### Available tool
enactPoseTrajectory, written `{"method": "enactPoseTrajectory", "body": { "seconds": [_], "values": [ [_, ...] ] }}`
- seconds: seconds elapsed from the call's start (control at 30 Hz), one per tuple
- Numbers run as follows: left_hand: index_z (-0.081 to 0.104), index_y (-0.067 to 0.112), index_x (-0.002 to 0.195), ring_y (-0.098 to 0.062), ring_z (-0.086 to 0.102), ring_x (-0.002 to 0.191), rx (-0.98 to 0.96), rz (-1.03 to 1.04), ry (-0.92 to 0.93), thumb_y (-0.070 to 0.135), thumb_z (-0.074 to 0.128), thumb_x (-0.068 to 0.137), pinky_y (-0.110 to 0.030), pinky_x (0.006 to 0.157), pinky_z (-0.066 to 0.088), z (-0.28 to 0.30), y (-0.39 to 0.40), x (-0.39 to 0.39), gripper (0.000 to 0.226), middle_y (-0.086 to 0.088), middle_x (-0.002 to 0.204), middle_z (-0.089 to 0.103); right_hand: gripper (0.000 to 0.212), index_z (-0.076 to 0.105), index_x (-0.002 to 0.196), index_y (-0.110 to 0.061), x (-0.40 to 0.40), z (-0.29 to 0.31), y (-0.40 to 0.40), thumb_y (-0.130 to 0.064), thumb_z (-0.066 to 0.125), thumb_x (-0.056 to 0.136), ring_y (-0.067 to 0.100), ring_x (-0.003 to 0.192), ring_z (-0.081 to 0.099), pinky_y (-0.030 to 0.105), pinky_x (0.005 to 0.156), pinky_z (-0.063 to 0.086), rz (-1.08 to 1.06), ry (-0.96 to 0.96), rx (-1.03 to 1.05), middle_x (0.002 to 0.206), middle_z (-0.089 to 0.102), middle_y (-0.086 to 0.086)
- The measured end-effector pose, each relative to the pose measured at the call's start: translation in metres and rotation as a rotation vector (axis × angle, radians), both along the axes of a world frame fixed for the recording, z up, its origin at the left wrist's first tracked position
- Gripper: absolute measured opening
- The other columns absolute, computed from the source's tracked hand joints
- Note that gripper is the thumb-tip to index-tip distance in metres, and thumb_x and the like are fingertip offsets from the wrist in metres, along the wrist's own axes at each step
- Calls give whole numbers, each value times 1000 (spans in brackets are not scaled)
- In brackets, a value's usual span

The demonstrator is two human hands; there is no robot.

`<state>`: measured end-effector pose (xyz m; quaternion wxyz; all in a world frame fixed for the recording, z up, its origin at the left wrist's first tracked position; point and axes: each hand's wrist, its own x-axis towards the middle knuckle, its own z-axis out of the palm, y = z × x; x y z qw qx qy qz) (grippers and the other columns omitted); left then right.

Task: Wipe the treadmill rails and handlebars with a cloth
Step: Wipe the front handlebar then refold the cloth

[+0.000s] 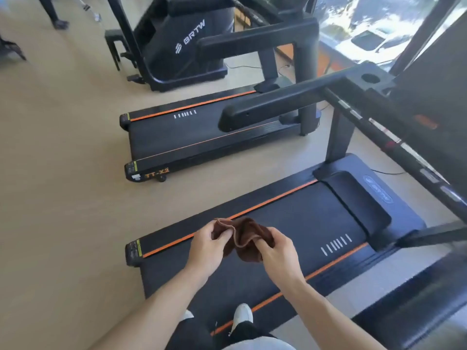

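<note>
I stand on a black treadmill with orange-striped side rails. Both hands hold a crumpled brown cloth in front of me above the belt. My left hand pinches its left edge and my right hand grips its right side. The left handlebar juts toward me at upper centre. A front crossbar with metal sensor plates runs diagonally at right. The left side rail lies just beyond the cloth.
A second treadmill marked TT-X2 stands parallel on the left, with another black machine behind it. Beige floor lies to the left. A window is at upper right. My white shoes stand on the belt.
</note>
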<state>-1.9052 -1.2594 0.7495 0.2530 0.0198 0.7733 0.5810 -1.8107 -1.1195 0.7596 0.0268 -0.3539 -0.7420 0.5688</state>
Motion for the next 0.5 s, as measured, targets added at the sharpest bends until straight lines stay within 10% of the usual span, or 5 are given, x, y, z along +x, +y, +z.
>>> {"method": "enactPoseTrajectory", "body": {
  "seconds": [0.37,0.5],
  "values": [
    [77,25,90,-1,70,82,53,-589,113,19,70,93,-9,72,49,-1,150,-96,10,12,85,78,14,71,86,-27,-3,-5,70,-21,63,97,2,77,65,21,69,50,-606,37,162,80,72,-14],
    [78,24,93,-10,73,89,103,-853,93,18,70,94,-31,87,57,7,203,-74,10,8,90,79,15,71,88,-29,45,5,91,-20,65,97,3,67,64,25,66,50,-773,1,178,74,71,-13]
  ]
}}
